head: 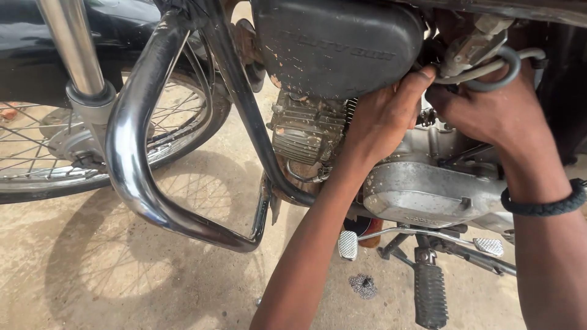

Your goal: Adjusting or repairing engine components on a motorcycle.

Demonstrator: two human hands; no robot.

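Observation:
A motorcycle stands close in front of me, its black side cover above the dirty finned engine. My left hand reaches up behind that cover, fingertips pressed in by the carburettor area. My right hand, with a black band on the wrist, is at the same spot, next to grey hoses. Whether either hand holds a part is hidden by the fingers and the cover.
A chrome crash bar loops in front of the engine at left. The spoked front wheel and fork stand behind it. Below are the silver engine case, gear lever and footpeg. Sandy concrete ground lies underneath.

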